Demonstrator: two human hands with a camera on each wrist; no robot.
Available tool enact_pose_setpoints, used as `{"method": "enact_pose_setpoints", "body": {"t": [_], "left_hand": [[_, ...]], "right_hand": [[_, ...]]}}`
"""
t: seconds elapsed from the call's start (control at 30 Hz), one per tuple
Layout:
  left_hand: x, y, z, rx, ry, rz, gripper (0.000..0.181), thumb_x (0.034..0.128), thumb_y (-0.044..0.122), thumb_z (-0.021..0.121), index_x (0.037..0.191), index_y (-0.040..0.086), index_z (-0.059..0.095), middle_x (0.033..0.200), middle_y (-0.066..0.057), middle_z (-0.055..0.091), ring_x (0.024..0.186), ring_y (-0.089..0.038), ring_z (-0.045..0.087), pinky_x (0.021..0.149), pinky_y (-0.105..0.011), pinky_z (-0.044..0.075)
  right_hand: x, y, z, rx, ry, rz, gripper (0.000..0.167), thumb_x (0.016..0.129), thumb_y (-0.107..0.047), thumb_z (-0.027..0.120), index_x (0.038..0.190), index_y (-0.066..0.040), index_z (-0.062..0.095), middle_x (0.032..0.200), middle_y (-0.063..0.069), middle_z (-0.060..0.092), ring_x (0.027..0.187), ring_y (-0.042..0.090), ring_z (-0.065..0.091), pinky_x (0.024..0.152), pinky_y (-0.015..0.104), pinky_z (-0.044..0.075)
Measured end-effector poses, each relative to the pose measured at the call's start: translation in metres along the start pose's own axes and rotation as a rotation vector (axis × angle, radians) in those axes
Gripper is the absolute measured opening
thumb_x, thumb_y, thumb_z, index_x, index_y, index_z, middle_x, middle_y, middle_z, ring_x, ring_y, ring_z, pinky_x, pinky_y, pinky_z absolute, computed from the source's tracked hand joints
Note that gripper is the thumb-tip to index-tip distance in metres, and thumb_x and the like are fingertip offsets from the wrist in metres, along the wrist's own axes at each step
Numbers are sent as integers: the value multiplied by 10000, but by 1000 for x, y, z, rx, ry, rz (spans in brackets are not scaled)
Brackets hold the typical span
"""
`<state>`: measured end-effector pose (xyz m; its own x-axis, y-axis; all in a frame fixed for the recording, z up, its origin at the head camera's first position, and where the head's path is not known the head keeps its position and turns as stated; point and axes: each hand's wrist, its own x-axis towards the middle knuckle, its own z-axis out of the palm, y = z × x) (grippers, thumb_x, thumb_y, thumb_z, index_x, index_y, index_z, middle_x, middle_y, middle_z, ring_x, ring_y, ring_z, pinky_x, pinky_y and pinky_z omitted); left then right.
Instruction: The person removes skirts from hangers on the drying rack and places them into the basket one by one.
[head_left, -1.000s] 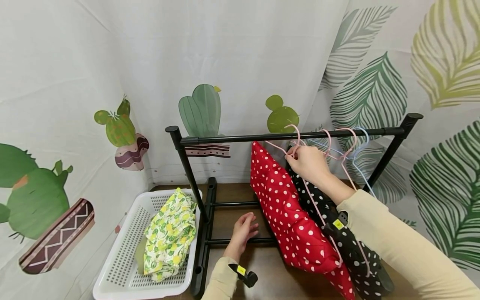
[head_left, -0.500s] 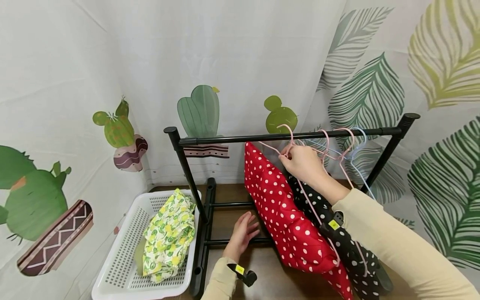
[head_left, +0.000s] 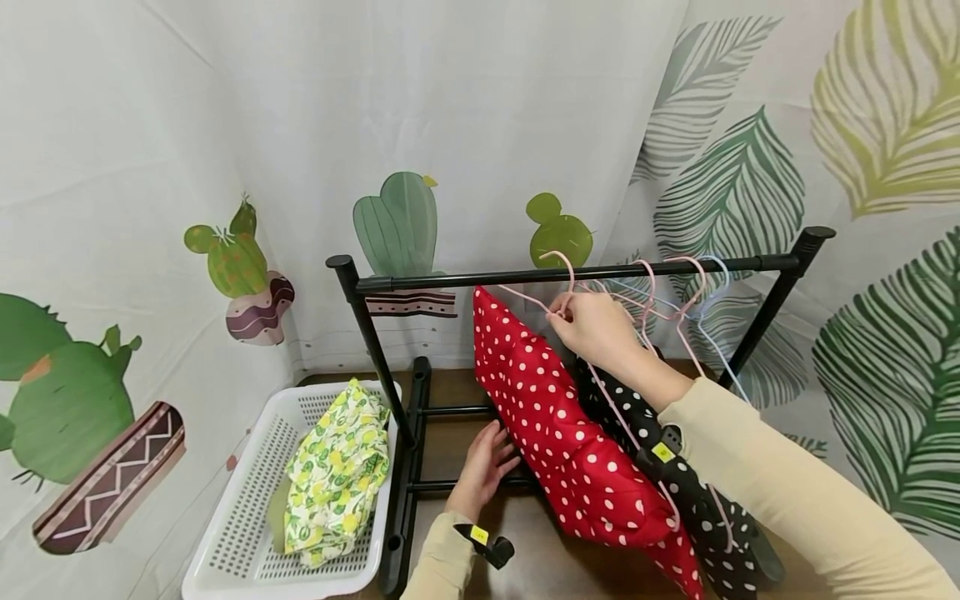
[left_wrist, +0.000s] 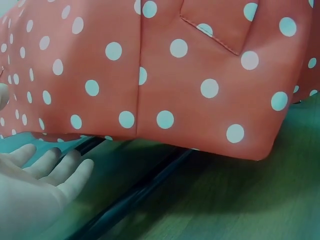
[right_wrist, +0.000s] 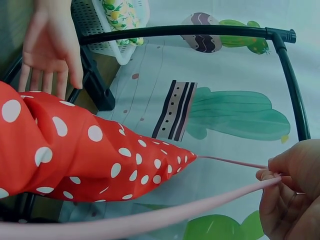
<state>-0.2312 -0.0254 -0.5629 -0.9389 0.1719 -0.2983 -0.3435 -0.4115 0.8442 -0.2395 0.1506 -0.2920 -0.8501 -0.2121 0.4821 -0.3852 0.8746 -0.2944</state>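
My right hand (head_left: 596, 329) pinches the pink hanger (head_left: 609, 392) at its neck, just under the black rail (head_left: 480, 277). The hanger's hook (head_left: 558, 257) rises above the rail; whether it rests on it is unclear. A red garment with white dots (head_left: 555, 425) hangs from this hanger, slanting down toward the front right. In the left wrist view the garment's hem (left_wrist: 200, 142) shows beside my left hand (left_wrist: 35, 187). That hand is palm up with fingers extended, close to the cloth; I cannot tell whether it touches.
Behind the red garment hangs a black dotted garment (head_left: 675, 475). More pink hangers and a blue hanger (head_left: 720, 287) are on the rail's right part. A white basket (head_left: 225, 533) at left holds lemon-print cloth (head_left: 341, 475). The rack's black post (head_left: 375, 358) stands between.
My right hand has slid left along the rail with the hanger and the red garment. The garment's left edge is now close to my left hand, which has hardly moved.
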Motion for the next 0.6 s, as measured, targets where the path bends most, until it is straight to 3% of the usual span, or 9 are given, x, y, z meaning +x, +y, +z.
{"method": "enact_pose_setpoints", "body": {"t": [0.3,0.6], "left_hand": [[1,3,2,-3,-4,-8,652,899,447,515,1367,56,285,1285,-149,477,978,-215,516,877,-420,462],[3,2,5,-16,-27,-41,679,863,487,560,1358,94,312,1251,-108,478,1029,-234,521,833,-372,475]], "right_hand": [[1,-7,0,17,-11,-29,136,836,-194,647,847,-75,711,675,37,659,578,190,564,452,264,376],[2,-11,-1,35,-20,-56,138,841,-185,644,839,-62,706,633,21,638,522,150,513,466,261,352]]}}
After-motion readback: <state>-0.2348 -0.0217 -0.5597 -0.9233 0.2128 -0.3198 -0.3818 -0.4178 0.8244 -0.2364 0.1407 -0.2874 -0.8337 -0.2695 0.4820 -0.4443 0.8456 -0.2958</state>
